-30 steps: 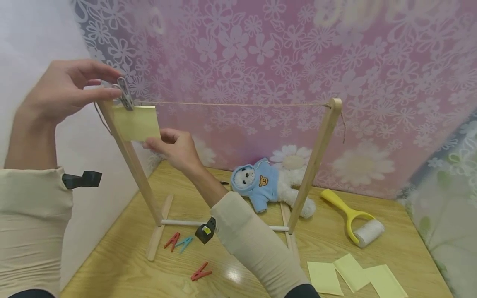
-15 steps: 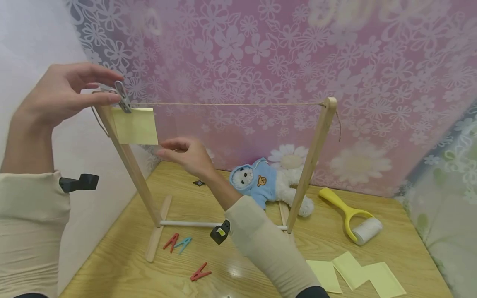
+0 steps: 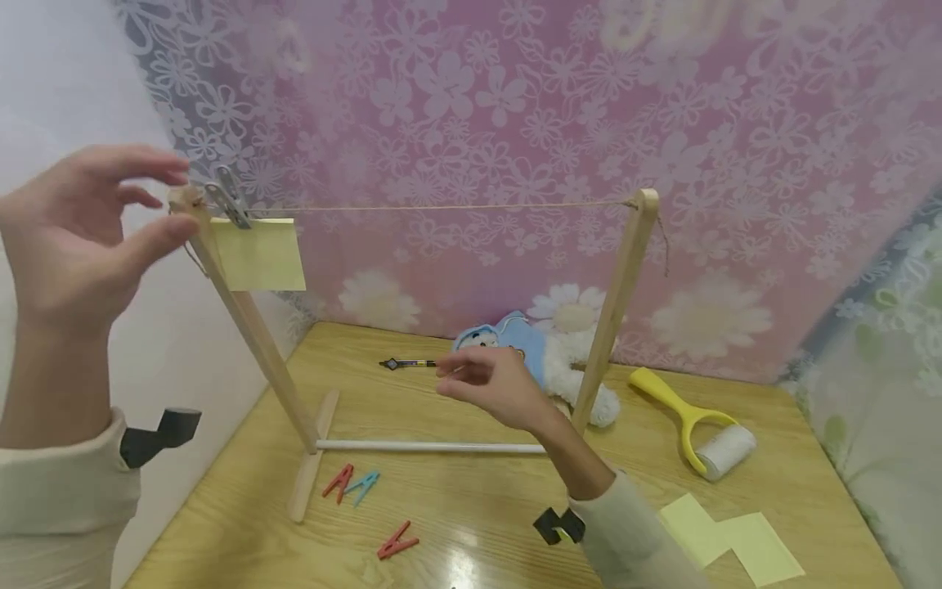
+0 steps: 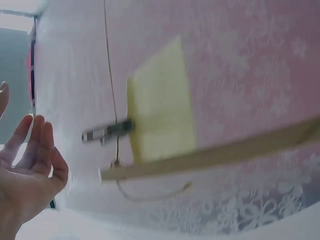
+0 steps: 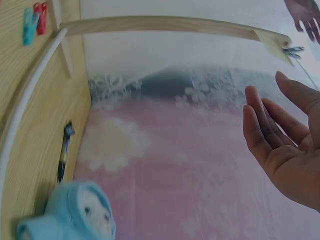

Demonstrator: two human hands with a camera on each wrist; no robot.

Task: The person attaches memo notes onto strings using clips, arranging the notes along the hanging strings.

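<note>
A yellow sticky note (image 3: 259, 255) hangs from the string (image 3: 441, 208) by a metal clothespin (image 3: 234, 196), near the left post of a wooden frame (image 3: 253, 343). My left hand (image 3: 88, 237) is just left of that post, thumb and fingers apart and holding nothing; in the left wrist view the metal clothespin (image 4: 107, 132) stands free of the hand (image 4: 32, 170). Over the middle of the frame, my right hand (image 3: 496, 384) is in the air with relaxed, bent fingers and nothing in them. In the head view it overlaps the plush toy (image 3: 548, 360) behind it.
Red (image 3: 338, 483) and blue (image 3: 363, 487) plastic clothespins lie in front of the frame, with another red clothespin (image 3: 397, 540) nearer. A pen (image 3: 408, 363) lies at the back. Sticky notes (image 3: 761, 548) and a yellow-handled lint roller (image 3: 692, 421) are at the right. A white rod (image 3: 434, 447) joins the frame's feet.
My left hand has let go of the metal clothespin and drawn back left. My right hand has released the sticky note and moved right and down. The note stays hanging on the string.
</note>
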